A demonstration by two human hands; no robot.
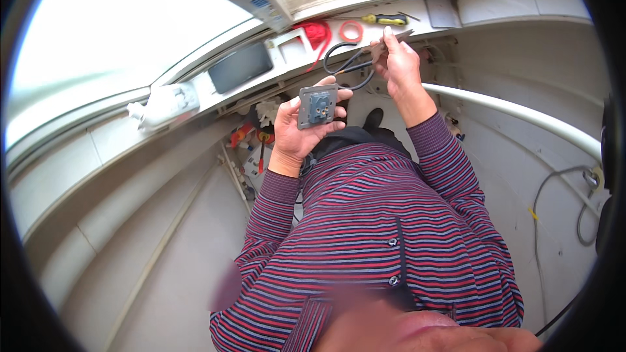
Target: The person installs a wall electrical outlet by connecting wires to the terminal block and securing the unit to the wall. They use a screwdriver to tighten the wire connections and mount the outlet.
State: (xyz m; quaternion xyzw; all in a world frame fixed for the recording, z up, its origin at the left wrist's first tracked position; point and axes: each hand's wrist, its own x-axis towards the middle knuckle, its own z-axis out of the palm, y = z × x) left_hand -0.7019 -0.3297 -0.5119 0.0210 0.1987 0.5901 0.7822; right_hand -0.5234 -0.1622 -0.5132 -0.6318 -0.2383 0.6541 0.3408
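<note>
My left hand (287,135) holds a square wall-socket insert (319,108) by its edges. The insert has a grey metal mounting plate and a blue-grey block in the middle, and it is tilted up toward me. To the right and farther off, my right hand (403,70) is raised, with thumb and fingers pinched on a black cable (328,58). That cable bends in a loop between the two hands. A thin brownish-grey piece juts out past the right thumb; I cannot make out what it is. Fingers hide where the cable meets it.
On the window sill lie a dark phone (240,67), a white square frame (283,54), red cord (315,32), a red tape roll (351,32), a yellow-black screwdriver (385,19) and a white bottle (171,102). A white rail (515,113) runs at right. Below are tools, including a red screwdriver (262,151).
</note>
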